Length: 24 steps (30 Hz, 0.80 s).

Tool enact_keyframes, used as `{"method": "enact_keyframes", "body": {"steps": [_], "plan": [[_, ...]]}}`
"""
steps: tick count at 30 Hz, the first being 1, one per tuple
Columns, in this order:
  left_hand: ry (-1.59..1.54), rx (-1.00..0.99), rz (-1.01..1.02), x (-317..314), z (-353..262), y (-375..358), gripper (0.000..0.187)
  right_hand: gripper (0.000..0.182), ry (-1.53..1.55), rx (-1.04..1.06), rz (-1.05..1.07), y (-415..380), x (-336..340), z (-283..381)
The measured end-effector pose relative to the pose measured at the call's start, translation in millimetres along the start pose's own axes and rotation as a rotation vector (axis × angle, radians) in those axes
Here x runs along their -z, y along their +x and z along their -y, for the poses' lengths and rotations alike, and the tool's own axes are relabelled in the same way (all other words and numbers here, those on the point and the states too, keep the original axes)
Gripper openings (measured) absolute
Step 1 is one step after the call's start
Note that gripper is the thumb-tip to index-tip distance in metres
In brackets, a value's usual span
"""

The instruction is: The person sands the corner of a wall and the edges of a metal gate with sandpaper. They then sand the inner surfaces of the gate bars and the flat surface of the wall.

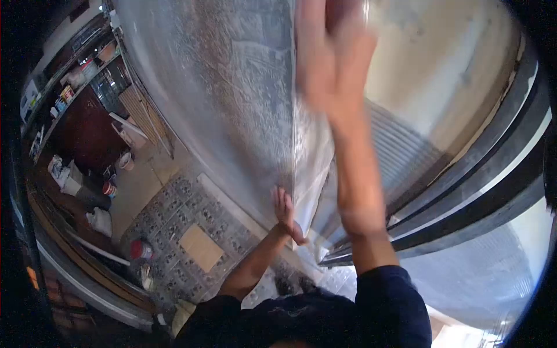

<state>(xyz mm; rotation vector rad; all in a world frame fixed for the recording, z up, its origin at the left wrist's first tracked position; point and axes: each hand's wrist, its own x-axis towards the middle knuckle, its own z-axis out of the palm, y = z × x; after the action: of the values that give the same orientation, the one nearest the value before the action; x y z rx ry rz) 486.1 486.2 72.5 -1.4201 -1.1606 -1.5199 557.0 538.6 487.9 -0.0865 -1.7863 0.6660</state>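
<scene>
A tall grey panel (226,75) with streaky, smeared marks rises in front of me, with a long straight edge or corner down its right side. My left hand (284,211) lies against the lower part of that edge, fingers stretched upward along the grey face and thumb apart to the right. Much higher, my right hand (336,69) reaches up at the same edge, smeared by motion. Something dark reddish (343,13) shows between its fingers and thumb; whether it is held cannot be made out.
Right of the edge is a beige surface (429,52) with a ribbed grey patch (400,139), beside dark curved frames (481,191). On the patterned floor at left lie a tan board (201,248) and a red bucket (141,249). Shelves (75,93) hold several containers.
</scene>
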Motion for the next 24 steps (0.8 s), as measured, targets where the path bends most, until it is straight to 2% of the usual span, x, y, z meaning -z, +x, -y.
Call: {"method": "enact_keyframes", "body": {"steps": [1,3,4,6,7,9,10,11,12,13,14,15,16,18,20,21,23,24], "plan": [[0.000,0.002,0.014,7,-1,-5,0.125,0.036,0.004,-0.012,-0.007,-14,0,-49],[0.007,0.148,0.085,18,1,-13,0.119,0.047,0.041,0.078,0.025,-143,-24,-69],[0.008,0.156,0.096,22,3,-16,0.119,0.053,0.059,0.115,0.045,-176,-28,-104],[0.071,0.205,0.207,31,8,-21,0.114,0.054,0.157,0.032,0.112,-257,-37,-124],[0.068,0.219,0.219,37,3,-10,0.114,0.054,0.156,0.013,0.114,-252,-37,-122],[0.051,0.193,0.332,48,-13,41,0.080,0.053,0.088,0.102,0.012,-201,-38,-114],[0.045,0.205,0.354,43,-15,66,0.080,0.053,0.111,0.151,0.002,-155,-28,-101],[-0.107,0.071,0.180,33,-13,92,0.084,0.052,0.130,0.203,-0.010,-119,-18,-92],[-0.259,-0.060,0.003,25,-12,109,0.087,0.052,0.123,0.182,-0.019,-117,-18,-94],[-0.273,-0.048,0.020,21,-16,117,0.087,0.052,0.115,0.215,-0.004,-117,-19,-95],[-0.368,0.073,-0.050,15,-19,124,0.100,0.053,0.105,0.257,0.012,-117,-17,-98],[-0.461,0.187,-0.127,6,-15,130,0.113,0.054,0.077,0.184,0.040,-148,-22,-111],[-0.466,0.039,-0.060,5,2,129,0.119,0.056,0.053,0.115,0.075,-203,-33,-129],[-0.473,0.078,-0.077,3,-3,123,0.121,0.060,0.087,-0.122,0.099,-303,-50,-145],[-0.482,0.116,-0.078,4,-3,118,0.123,0.059,0.106,-0.234,0.172,-356,-54,-159],[-0.376,0.097,-0.084,3,-3,113,0.123,0.059,0.104,-0.238,0.171,-345,-53,-159],[-0.290,0.071,-0.082,5,0,104,0.123,0.056,0.152,-0.090,0.020,-274,-49,-148],[-0.383,0.267,-0.128,10,0,95,0.119,0.054,0.140,0.025,0.019,-230,-41,-139]]}}
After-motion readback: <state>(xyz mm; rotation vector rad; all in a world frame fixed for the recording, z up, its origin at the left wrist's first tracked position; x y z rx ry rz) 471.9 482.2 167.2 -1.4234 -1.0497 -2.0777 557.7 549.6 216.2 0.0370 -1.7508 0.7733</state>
